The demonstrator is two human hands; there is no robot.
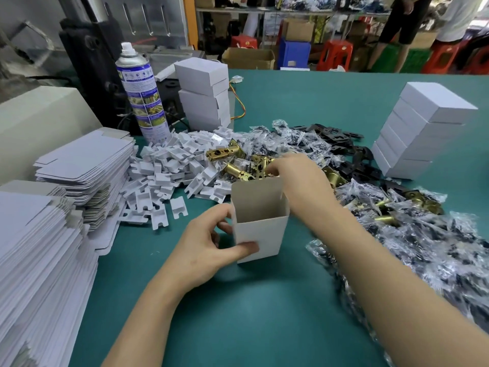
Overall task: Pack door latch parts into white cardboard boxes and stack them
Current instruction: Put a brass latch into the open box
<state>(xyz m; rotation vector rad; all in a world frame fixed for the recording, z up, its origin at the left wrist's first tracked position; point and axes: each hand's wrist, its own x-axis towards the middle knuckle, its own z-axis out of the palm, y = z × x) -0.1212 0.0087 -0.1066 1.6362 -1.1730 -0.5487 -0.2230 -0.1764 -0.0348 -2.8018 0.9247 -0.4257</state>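
An open white cardboard box (260, 229) stands upright on the green table (264, 300). My left hand (209, 247) grips its left side, thumb pressed on the front face. My right hand (299, 178) reaches over the box's far rim into a pile of brass door latches (238, 165); its fingertips are curled down among them, and I cannot tell whether they hold one. Stacks of closed white boxes stand at the back centre (205, 94) and at the right (420, 131).
Flat unfolded box blanks (84, 165) are piled at the left. White cardboard inserts (169, 176) lie scattered beside a spray can (141, 94). Clear bags of black parts (423, 239) cover the right side. People stand by red stools in the background.
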